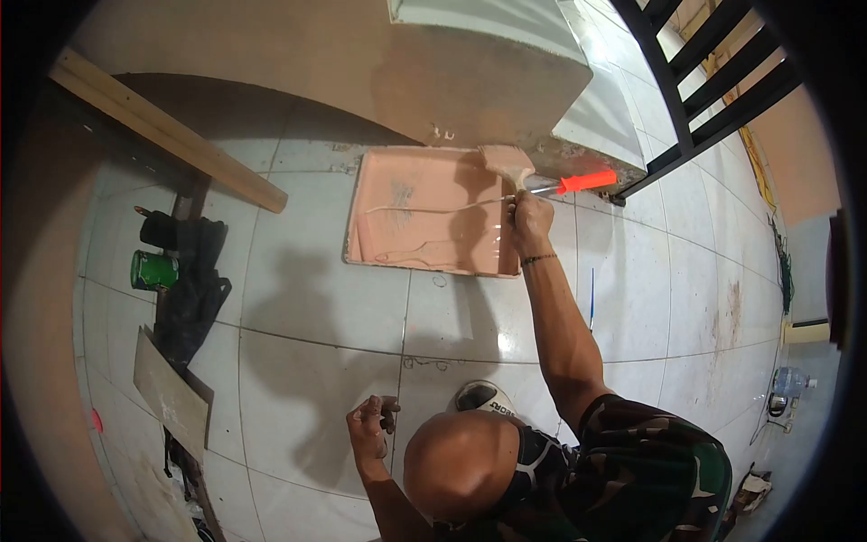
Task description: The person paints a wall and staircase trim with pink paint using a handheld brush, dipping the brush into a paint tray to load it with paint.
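Over on the left a wooden plank (172,135) leans across the corner of the white tiled floor (307,307). Below it a green can (153,269) lies on its side against a heap of black cloth (197,285), with a flat offcut of board (170,396) nearer me. The person crouches low. Their left hand (372,425) hovers just over the tiles by their head, fingers curled loosely in toward the palm; I can't tell whether it holds anything. Ahead of them sits a pink paint tray (406,212), pushed up against the foot of a plastered block (470,81) and wet with pale pink paint. The right arm stretches out straight to the tray's right edge. There the right hand (530,221) is wrapped tight round the handle of a wide brush (508,165), bristle end up at the tray's far corner. Just beside the brush is an orange-handled tool (587,181), pointing right. Black railing bars (713,81) cross the upper right, and a water bottle (790,380) stands far off by the wall.
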{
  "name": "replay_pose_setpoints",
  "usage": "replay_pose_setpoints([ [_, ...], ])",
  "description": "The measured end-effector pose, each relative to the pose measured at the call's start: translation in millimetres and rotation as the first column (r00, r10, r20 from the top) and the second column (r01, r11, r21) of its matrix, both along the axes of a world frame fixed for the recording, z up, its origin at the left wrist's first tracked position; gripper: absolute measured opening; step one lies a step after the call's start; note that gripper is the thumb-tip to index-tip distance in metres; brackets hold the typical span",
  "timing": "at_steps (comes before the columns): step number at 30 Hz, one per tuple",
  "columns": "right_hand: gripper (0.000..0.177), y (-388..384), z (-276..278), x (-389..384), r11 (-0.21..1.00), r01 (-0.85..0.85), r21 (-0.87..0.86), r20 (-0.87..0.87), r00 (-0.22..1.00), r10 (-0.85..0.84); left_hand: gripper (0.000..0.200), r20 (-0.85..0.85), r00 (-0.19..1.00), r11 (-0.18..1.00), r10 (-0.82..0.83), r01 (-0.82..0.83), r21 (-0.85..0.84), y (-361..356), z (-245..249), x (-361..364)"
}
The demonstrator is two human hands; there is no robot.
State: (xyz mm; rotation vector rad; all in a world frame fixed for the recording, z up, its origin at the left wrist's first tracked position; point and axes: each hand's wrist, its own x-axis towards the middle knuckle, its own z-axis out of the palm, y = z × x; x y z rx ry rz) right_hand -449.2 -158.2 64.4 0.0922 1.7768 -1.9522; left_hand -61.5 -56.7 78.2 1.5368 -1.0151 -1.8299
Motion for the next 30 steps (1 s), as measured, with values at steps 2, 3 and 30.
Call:
replay_pose_setpoints([
  [2,0.024,-12.1,0.4,-21.3,0.994,0.055,0.095,-0.087,0.995,-0.047,0.039,-0.008,1.0,1.0,0.0,0.0,0.016,-2.6,1.4,2.3],
  [3,0.014,-18.9,16.1,-28.8,0.998,0.058,-0.024,-0.053,0.997,-0.059,0.039,-0.009,1.0,1.0,0.002,-0.002,0.006,-6.0,3.4,2.7],
  [30,0.02,47.1,151.2,8.9,0.99,-0.129,-0.06,-0.426,0.9,0.092,0.037,-0.07,0.997,0.995,-0.011,0.018,0.102,-0.6,-10.6,-9.0],
])
